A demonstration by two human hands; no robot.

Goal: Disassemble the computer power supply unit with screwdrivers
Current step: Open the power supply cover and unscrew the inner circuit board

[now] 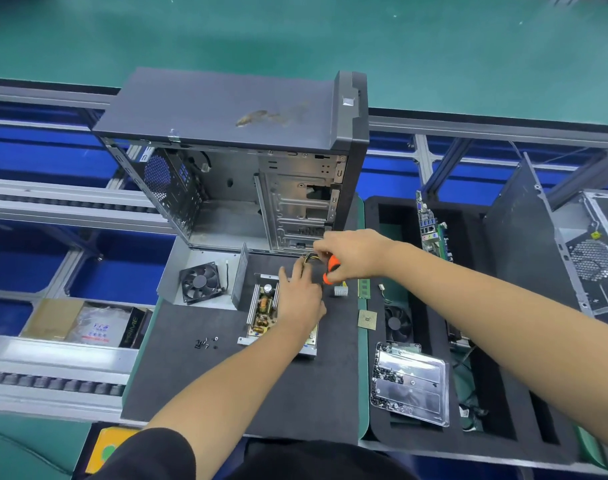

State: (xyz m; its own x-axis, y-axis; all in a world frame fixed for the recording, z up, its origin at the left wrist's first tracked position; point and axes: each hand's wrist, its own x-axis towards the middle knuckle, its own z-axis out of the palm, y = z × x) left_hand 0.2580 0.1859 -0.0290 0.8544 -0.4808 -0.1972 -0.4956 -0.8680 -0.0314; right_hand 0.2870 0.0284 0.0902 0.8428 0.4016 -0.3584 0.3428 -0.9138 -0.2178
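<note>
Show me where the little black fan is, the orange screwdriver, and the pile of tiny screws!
black fan (200, 282): head view, on its round hub.
orange screwdriver (332, 266): head view, on the handle showing under the right hand (353, 252).
tiny screws (205, 342): head view, middle of the loose cluster on the mat.

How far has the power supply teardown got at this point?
Done: the cover is off beside the fan, loose screws lie on the mat, and the circuit board is exposed. In hand: left hand steadies the unit, right hand grips the orange screwdriver. Left: the board sits in its tray.
</note>
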